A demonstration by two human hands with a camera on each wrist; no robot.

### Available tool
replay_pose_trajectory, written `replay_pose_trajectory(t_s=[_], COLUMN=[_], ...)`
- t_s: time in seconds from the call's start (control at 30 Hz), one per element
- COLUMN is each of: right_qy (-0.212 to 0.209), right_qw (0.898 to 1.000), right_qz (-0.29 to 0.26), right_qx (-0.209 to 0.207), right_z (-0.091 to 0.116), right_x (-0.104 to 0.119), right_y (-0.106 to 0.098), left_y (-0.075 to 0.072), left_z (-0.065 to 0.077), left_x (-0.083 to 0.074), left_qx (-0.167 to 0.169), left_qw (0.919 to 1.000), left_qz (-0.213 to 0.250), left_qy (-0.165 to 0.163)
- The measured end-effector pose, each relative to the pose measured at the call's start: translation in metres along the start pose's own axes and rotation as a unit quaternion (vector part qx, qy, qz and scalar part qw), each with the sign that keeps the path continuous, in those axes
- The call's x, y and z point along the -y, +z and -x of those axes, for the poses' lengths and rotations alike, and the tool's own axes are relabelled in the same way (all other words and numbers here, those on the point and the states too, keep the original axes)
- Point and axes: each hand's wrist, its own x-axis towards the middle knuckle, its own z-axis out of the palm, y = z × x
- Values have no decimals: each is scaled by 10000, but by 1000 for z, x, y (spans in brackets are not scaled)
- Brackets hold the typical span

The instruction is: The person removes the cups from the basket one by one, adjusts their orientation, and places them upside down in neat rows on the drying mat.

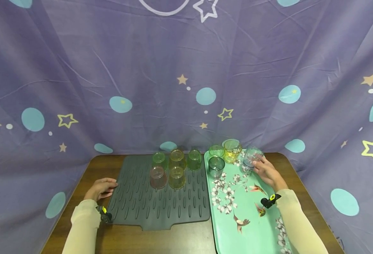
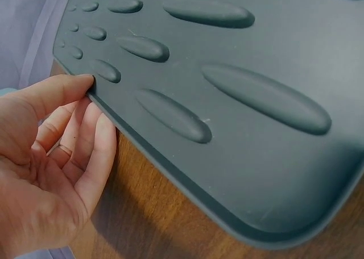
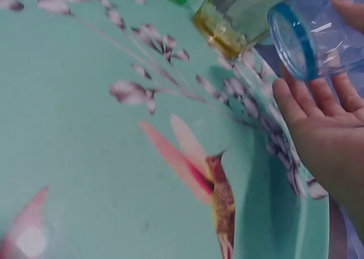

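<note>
My right hand holds a clear bluish glass over the back right of the green tray. In the right wrist view that glass is tilted, its thick blue base towards the camera, with thumb and fingers around its side. My left hand is at the left edge of a dark grey drying mat. Up close, the left thumb and fingers pinch the mat's raised rim, some fingers curled below it.
On the mat stand several tinted glasses, among them a pink one and a yellow one. A smoky dark glass, a green one and a yellow one stand on the tray's back left. A purple curtain hangs behind.
</note>
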Motion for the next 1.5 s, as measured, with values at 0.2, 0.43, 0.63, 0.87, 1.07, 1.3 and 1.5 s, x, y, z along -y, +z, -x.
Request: replay_pose_trajectory(t_s=[0.2, 0.43, 0.63, 0.87, 1.07, 1.3, 1.5], right_qy=[-554, -770, -945, -1094, -1011, -1013, -1083], right_qw=[9872, 9757, 9769, 9726, 9634, 9069, 8234], right_qz=[-870, -1011, -879, -277, 1640, 3526, 5173], right_qx=[1213, 1786, 1705, 2033, 1865, 2072, 2065], right_z=[-5, -11, -15, -19, -23, -31, -31], right_x=[7, 25, 45, 68, 78, 84, 79], right_y=[9, 32, 60, 98, 120, 159, 196], left_y=[0, 1, 0, 0, -1, -1, -1], left_z=[0, 2, 2, 1, 2, 2, 2], left_x=[2, -1, -3, -2, -4, -4, -3], left_qx=[6, 35, 57, 73, 69, 68, 91], left_qw=[10000, 10000, 10000, 10000, 10000, 10000, 9999], left_qz=[-27, -8, -52, -25, 26, 33, 80], left_qy=[1, -15, -4, -47, -23, -30, -5])
